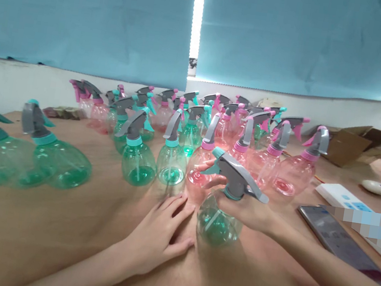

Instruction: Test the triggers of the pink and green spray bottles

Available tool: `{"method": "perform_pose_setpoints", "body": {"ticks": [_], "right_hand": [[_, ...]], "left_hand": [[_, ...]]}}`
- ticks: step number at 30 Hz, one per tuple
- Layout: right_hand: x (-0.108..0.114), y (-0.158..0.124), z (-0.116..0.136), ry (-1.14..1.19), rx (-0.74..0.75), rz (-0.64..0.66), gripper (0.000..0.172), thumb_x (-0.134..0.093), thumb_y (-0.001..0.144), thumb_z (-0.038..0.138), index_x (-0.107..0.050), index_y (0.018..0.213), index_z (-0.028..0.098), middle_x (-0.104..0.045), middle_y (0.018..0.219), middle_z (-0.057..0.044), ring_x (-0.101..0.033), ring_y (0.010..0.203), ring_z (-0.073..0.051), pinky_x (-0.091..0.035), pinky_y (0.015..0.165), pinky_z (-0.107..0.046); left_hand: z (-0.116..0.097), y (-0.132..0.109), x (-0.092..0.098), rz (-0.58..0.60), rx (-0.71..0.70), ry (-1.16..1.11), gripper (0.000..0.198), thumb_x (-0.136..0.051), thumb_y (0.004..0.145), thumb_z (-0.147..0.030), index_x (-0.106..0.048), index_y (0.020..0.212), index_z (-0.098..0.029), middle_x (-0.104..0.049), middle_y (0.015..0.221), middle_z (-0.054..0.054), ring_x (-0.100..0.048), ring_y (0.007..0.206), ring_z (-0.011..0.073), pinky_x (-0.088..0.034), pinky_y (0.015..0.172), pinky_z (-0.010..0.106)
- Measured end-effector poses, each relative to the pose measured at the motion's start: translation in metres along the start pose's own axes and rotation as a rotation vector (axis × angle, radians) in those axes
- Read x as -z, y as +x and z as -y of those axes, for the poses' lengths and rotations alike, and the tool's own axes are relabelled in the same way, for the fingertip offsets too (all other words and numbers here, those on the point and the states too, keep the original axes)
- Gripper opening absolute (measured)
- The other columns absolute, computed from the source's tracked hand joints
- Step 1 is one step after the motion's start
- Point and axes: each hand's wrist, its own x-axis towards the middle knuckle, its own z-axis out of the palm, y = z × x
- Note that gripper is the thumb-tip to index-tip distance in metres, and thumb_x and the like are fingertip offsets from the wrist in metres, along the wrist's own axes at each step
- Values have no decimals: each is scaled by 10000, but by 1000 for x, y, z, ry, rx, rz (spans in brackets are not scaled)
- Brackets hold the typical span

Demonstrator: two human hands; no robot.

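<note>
My right hand (238, 206) is closed around the neck of a green spray bottle (218, 226), just under its grey head with a teal nozzle. The bottle stands slightly tilted before me, its trigger side facing left. My left hand (164, 232) lies flat on the brown table (97, 239), fingers stretched out and holding nothing. Beyond its fingertips stand a clear-green spray bottle (172, 164) and a darker green spray bottle (139, 164). A pink spray bottle (199, 161) is partly hidden behind my right fingers.
Several pink and green spray bottles crowd the back. Green spray bottles (62, 162) stand at the left. On the right are a phone (340, 242), a white power strip (340, 196), a white mouse (377, 187) and an open cardboard box (347, 145). Blue sheeting (88, 13) hangs behind.
</note>
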Motion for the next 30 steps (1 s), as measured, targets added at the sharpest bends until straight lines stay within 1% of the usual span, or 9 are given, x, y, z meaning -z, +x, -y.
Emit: {"method": "perform_pose_setpoints", "body": {"ticks": [7, 10, 12, 14, 17, 21, 24, 27, 30], "right_hand": [[1, 3, 11, 120, -26, 27, 313, -490, 619, 133, -556, 897, 258, -651, 975, -19, -679, 775, -176, -596, 649, -308], [3, 4, 14, 111, -7, 23, 242, -488, 620, 148, -544, 833, 247, -634, 873, -12, -648, 730, -166, -577, 636, -301], [5, 3, 14, 76, 13, 14, 182, -485, 622, 147, -532, 772, 239, -614, 800, 2, -572, 592, -128, -527, 535, -273], [6, 2, 13, 41, 13, 8, 150, -479, 613, 133, -504, 721, 234, -579, 734, 22, -421, 459, -81, -437, 431, -246], [8, 0, 12, 2, 10, 4, 137, -470, 617, 124, -482, 697, 235, -498, 625, 51, -280, 411, -65, -350, 379, -229], [8, 0, 9, 36, 17, 24, 209, -475, 630, 125, -549, 790, 237, -620, 777, 24, -462, 479, -84, -453, 443, -235], [6, 0, 5, 107, -9, 53, 379, -479, 644, 92, -586, 973, 247, -676, 1010, -7, -653, 703, -138, -566, 587, -265], [3, -1, 1, 146, -16, 48, 477, -497, 678, 57, -577, 1105, 252, -655, 1173, -33, -691, 941, -183, -605, 704, -296], [2, -2, -1, 122, 12, 11, 467, -501, 694, 51, -601, 1103, 251, -658, 1184, -34, -680, 988, -187, -606, 772, -325]], "left_hand": [[1, -1, -1, -14, -2, -11, 585, -540, 913, -484, -421, 1418, -213, -399, 1485, 144, -366, 1349, 345, -360, 1072, 531], [2, -1, -3, -15, -7, -6, 599, -536, 915, -485, -402, 1433, -216, -387, 1494, 143, -358, 1353, 345, -351, 1076, 531], [2, 0, -3, -6, -7, 1, 597, -531, 919, -482, -401, 1435, -212, -381, 1497, 148, -357, 1354, 343, -349, 1077, 532], [3, 0, -3, -3, -6, 1, 595, -526, 921, -486, -400, 1436, -215, -381, 1497, 147, -356, 1355, 343, -351, 1074, 534], [2, 0, -3, -13, -6, -11, 588, -528, 922, -486, -401, 1435, -229, -380, 1499, 137, -358, 1353, 341, -351, 1075, 530], [2, 0, -3, -17, -7, -24, 582, -532, 921, -477, -407, 1430, -223, -382, 1498, 136, -359, 1354, 338, -350, 1081, 524], [2, 0, -3, -19, -7, -24, 587, -533, 918, -479, -410, 1429, -219, -391, 1492, 139, -365, 1349, 342, -358, 1076, 528], [1, 0, -3, -19, -5, -22, 580, -530, 919, -479, -419, 1423, -214, -387, 1495, 141, -362, 1352, 344, -359, 1077, 531], [2, 0, -3, -21, -1, -15, 572, -526, 921, -481, -422, 1418, -219, -373, 1505, 137, -349, 1363, 343, -358, 1079, 530]]}}
